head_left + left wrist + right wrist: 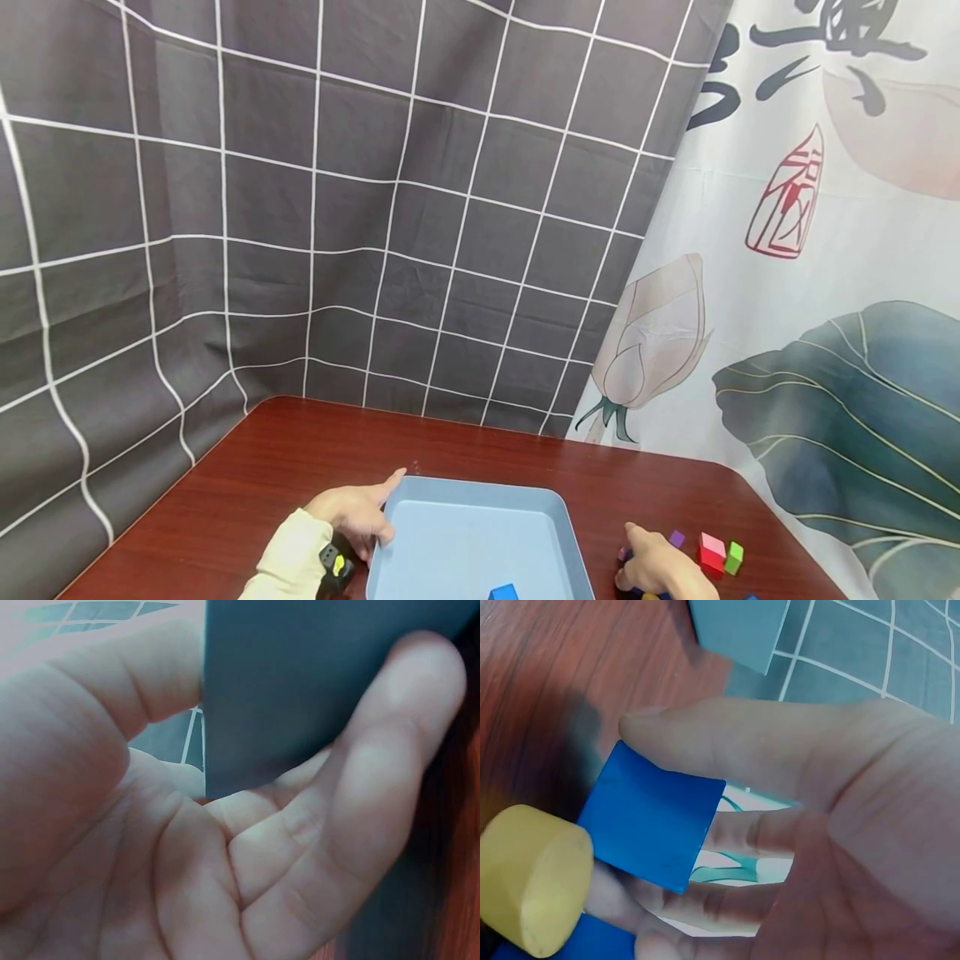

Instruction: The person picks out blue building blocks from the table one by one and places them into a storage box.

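A light blue tray (472, 533) lies on the table, a blue block (503, 592) inside it at the lower edge of the head view. My left hand (356, 512) grips the tray's left wall, thumb on the inner side and fingers curled under the outside, as the left wrist view shows. Right of the tray, my right hand (656, 567) pinches a blue block (652, 817) between thumb and fingers. Close by that block in the right wrist view are a yellow cylinder (532, 877) and another blue block (592, 941), partly cut off by the frame.
Beyond the right hand lie a red block (712, 554), a green block (734, 558) and a small purple block (677, 538). The dark red wooden table (300, 442) ends at a grey checked curtain (360, 208) and a white printed cloth (712, 217).
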The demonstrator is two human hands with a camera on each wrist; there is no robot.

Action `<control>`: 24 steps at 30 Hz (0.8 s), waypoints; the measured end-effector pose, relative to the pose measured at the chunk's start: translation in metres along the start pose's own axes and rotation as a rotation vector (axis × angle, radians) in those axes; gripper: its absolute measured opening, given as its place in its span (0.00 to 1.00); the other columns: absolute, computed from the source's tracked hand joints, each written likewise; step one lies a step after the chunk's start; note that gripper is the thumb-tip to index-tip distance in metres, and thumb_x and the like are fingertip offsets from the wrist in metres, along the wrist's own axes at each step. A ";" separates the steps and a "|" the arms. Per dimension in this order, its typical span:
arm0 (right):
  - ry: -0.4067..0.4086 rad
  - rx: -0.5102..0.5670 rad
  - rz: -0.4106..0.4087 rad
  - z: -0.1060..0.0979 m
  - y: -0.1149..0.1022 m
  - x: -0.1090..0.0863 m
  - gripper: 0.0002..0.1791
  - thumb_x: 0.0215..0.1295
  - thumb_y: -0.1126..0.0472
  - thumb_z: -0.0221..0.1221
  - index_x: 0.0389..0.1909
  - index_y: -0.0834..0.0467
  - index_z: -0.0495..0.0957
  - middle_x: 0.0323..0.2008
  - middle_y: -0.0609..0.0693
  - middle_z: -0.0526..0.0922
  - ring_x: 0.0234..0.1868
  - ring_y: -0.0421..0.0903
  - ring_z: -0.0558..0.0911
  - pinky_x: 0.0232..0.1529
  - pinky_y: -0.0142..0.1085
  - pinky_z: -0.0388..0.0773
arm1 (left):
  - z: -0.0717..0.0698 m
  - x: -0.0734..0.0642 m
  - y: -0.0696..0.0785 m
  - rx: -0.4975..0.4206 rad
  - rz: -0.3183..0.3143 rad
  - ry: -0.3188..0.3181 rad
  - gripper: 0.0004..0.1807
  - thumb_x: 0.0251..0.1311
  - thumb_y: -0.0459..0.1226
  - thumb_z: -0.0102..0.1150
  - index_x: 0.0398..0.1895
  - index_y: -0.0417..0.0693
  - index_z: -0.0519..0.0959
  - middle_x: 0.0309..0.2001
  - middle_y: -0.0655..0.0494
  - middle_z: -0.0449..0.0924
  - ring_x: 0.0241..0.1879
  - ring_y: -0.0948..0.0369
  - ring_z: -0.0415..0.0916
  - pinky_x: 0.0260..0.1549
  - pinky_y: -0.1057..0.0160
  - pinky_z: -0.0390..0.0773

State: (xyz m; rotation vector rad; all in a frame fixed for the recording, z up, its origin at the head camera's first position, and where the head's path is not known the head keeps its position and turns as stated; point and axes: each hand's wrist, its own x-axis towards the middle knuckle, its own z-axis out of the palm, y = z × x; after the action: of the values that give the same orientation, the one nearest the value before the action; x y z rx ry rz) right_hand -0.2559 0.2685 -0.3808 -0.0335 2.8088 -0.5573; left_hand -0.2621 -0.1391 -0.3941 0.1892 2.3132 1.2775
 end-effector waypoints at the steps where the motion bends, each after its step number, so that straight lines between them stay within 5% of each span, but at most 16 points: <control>1: -0.003 0.002 0.008 0.000 0.000 0.000 0.25 0.45 0.66 0.66 0.45 0.68 0.69 0.31 0.57 0.75 0.32 0.54 0.73 0.37 0.55 0.74 | 0.000 0.000 0.000 -0.001 0.001 -0.001 0.56 0.39 0.24 0.57 0.72 0.50 0.39 0.53 0.36 0.63 0.13 0.58 0.70 0.12 0.68 0.72; 6: -0.009 0.000 0.030 0.000 -0.001 0.001 0.36 0.44 0.64 0.67 0.55 0.72 0.65 0.37 0.63 0.76 0.34 0.56 0.73 0.40 0.57 0.74 | 0.001 0.000 0.001 -0.002 0.004 -0.003 0.56 0.38 0.24 0.57 0.72 0.49 0.38 0.55 0.36 0.62 0.13 0.58 0.70 0.12 0.68 0.71; 13: -0.002 0.046 0.023 0.001 -0.006 -0.002 0.34 0.43 0.65 0.67 0.53 0.71 0.67 0.33 0.60 0.74 0.29 0.52 0.74 0.30 0.44 0.78 | 0.001 0.000 0.001 -0.003 0.003 0.000 0.56 0.38 0.24 0.57 0.72 0.50 0.39 0.55 0.35 0.62 0.13 0.58 0.70 0.12 0.68 0.71; 24: 0.000 0.056 0.015 -0.001 -0.016 -0.009 0.35 0.45 0.61 0.67 0.55 0.69 0.66 0.35 0.61 0.75 0.28 0.51 0.75 0.32 0.50 0.78 | 0.001 -0.001 0.000 0.006 0.008 0.004 0.56 0.39 0.24 0.57 0.72 0.50 0.39 0.55 0.36 0.61 0.12 0.58 0.69 0.13 0.68 0.72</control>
State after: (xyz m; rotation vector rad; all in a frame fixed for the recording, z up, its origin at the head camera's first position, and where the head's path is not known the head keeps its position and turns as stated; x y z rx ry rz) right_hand -0.2483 0.2545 -0.3713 -0.0011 2.7895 -0.6316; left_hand -0.2611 -0.1388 -0.3939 0.1989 2.3220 1.2758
